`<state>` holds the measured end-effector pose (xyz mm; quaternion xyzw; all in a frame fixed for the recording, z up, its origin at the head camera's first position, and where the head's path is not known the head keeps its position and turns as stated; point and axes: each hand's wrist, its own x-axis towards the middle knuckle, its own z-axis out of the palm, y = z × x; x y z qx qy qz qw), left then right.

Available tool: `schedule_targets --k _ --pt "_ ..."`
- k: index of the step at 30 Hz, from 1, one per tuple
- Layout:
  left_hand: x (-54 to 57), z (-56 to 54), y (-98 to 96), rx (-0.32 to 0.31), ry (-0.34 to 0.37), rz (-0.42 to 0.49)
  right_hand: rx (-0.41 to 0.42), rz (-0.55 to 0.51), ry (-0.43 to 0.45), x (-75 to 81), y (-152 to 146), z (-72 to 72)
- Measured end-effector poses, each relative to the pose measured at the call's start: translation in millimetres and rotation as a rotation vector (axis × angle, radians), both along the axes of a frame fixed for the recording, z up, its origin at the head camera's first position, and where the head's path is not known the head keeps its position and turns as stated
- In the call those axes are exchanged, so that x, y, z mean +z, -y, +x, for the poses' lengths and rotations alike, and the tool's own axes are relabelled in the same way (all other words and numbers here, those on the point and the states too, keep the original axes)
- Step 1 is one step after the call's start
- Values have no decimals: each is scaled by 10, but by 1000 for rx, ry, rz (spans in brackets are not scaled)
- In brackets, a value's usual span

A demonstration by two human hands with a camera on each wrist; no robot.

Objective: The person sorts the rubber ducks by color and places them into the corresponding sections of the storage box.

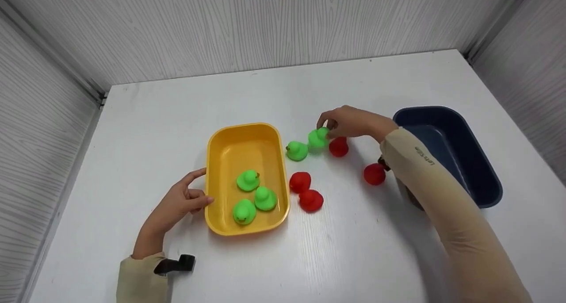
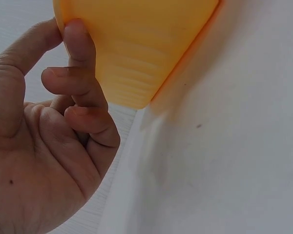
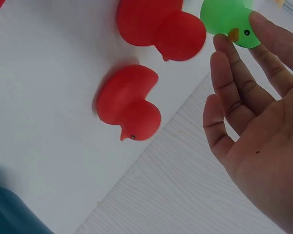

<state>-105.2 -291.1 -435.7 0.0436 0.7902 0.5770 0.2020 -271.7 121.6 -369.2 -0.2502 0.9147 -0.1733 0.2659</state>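
My right hand [image 1: 349, 120] pinches a green toy duck [image 3: 234, 19] by its head, thumb on one side and fingers on the other. Close beside that duck are another green duck [image 1: 297, 151] and a red duck [image 1: 338, 147]. My left hand [image 1: 177, 203] holds the left rim of a yellow tray [image 1: 212, 161] between thumb and fingers; in the left wrist view a fingertip [image 2: 78, 34] lies against the tray's outer wall. Three green ducks, one of them facing the front [image 1: 244, 212], sit inside the tray, toward its near end.
Two red ducks [image 1: 311, 201] lie just right of the tray. A further red duck [image 1: 374, 174] lies below my right wrist. The dark blue bin [image 1: 479, 161] stands at the right, partly covered by my right sleeve [image 1: 437, 183]. Pale wood-grain panels [image 1: 283, 28] enclose the white table.
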Motion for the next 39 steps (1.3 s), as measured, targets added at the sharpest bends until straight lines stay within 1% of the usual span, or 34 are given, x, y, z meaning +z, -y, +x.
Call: schedule_targets --k 6,13,17,22,30,36,39 --pt "1 4 -11 10 17 -6 -41 -49 35 96 -32 29" --pt "12 2 -19 6 12 22 -61 -87 10 157 2 52" --pt "14 6 -19 6 5 11 -79 -122 3 186 28 55" --pt "16 6 -18 5 2 6 -90 -203 -38 229 34 60" --pt "25 -2 -20 2 0 1 -129 -328 -64 277 41 62" --pt "21 1 -22 6 4 -12 -136 -406 -60 255 80 65" --pt "19 0 -27 9 11 -5 -139 -461 -51 247 106 82"
